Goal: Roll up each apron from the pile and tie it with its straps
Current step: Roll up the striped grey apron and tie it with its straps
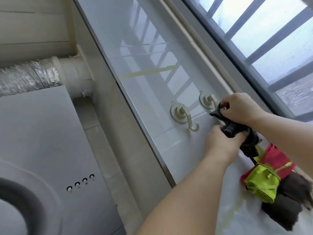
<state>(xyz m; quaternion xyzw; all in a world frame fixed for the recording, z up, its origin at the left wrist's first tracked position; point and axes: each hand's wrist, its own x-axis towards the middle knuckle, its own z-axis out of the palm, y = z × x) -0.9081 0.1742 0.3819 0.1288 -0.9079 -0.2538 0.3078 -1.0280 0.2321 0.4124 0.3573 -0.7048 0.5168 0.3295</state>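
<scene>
Apron, dark and partly rolled, is up in the air on the right side, held in both hands, close to the wall hooks.

Far left is a big grey cooker hood with four little round buttons in a row. Above it a shiny foil tube joins a fat white pipe.

In the middle is a pale tiled wall. Two cream hooks are stuck on it, the left hook lower and the right hook higher.

Next comes the left hand. Its fingers are curled tight round the rolled part of the dark apron. Loose dark cloth hangs down under it.

The right hand is just above. It pinches a dark strap right beside the right hook. I cannot tell if the strap touches the hook.

Lower right, on a white ledge, lie rolled aprons bunched together: a green roll in front, a red roll behind it, and a brown roll beside them. A blurry black cloth lies nearest.

Top right is a window with dark bars.
</scene>
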